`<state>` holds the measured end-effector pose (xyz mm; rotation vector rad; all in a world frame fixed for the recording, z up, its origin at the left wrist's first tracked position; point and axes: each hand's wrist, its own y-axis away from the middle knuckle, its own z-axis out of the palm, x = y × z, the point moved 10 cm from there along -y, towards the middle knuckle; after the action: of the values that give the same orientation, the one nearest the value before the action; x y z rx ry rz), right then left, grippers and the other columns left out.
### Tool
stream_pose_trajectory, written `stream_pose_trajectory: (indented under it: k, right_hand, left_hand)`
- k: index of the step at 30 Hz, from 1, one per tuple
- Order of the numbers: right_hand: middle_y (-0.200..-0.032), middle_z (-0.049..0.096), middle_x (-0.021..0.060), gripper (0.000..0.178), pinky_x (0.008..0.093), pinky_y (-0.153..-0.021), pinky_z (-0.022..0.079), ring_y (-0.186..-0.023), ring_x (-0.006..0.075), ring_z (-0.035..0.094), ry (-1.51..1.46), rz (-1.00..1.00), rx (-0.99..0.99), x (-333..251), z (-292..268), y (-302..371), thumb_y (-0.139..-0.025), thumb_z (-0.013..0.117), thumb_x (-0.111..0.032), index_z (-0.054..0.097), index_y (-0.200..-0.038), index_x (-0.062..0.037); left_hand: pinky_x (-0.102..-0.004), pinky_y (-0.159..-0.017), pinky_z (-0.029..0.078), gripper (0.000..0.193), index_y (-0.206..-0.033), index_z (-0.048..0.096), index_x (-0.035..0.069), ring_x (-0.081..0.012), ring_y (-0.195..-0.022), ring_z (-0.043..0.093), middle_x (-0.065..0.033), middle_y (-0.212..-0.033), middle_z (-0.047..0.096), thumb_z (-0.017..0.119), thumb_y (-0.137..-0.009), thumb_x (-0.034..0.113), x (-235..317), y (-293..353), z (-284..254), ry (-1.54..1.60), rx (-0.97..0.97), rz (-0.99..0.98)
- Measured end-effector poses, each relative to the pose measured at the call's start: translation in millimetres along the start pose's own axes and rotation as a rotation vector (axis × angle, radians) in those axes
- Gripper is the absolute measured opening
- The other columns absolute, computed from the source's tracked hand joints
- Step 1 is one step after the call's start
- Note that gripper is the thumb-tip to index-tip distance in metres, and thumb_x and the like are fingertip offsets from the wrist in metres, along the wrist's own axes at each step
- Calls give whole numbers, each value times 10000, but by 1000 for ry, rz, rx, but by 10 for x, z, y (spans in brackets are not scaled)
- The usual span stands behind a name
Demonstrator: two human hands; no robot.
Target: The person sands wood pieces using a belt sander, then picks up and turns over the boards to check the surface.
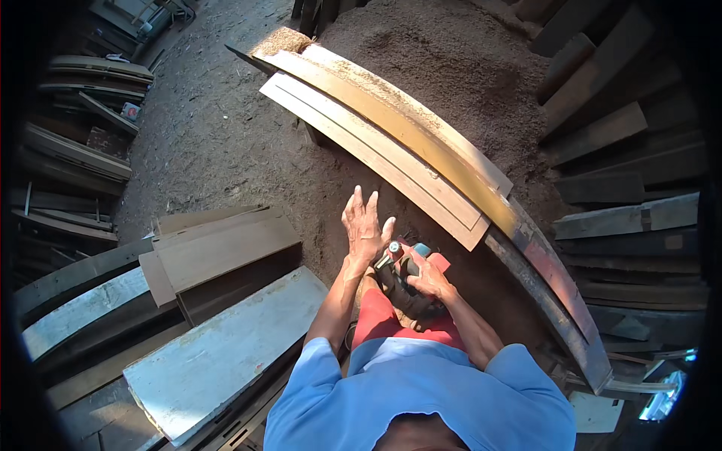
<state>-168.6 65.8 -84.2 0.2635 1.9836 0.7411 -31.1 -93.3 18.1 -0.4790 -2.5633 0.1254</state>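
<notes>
My right hand [430,279] is closed around a red and dark handheld power tool [438,262], which looks like an electric planer, held low in front of my legs. A round knob-like part shows at the tool's left side; its underside is hidden. Just left of it, my left hand [364,228] is raised with fingers apart and holds nothing. Ahead of both hands, a pale wooden board [376,159] with a dark line along its edges lies slantwise on a long beam-like support [538,282]. Neither hand touches the board.
A yellowish timber strip [398,124] runs beside the board, with shavings on it. Behind lies a large heap of shavings [451,60]. Stacked planks [602,135] line the right. At my left are a whitish slab [226,353] and brown boards [226,252].
</notes>
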Motion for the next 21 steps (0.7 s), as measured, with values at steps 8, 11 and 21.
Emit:
stream_pose_trajectory:
  k: [8,11,21]
  right_hand:
    - [-1084,668,371,680,482,-918,538,-1073,421,687,-89,240,185,1636,-382,434,-793,754,-466,646,-1110,125]
    - [-1043,709,291,613,478,-839,545,-968,403,711,106,320,-18,2764,-54,-3,-804,717,-444,649,-1169,43]
    - [-1368,565,204,772,431,-1028,473,-1281,351,556,29,7,313,3262,-105,-700,-814,661,-274,393,-1508,-69]
  left_hand:
    - [-582,-1152,235,803,-1482,464,201,-485,-1428,255,-194,-1591,312,766,-775,437,1609,68,1102,-4,-328,379]
    - [-546,-1186,148,730,-1421,568,280,-395,-1438,286,-147,-1586,359,795,-727,296,1627,181,1298,-26,-33,483]
    - [-495,-1038,427,359,-1062,748,143,-273,-1074,621,-48,-1049,709,763,-713,59,1427,376,1370,39,585,702]
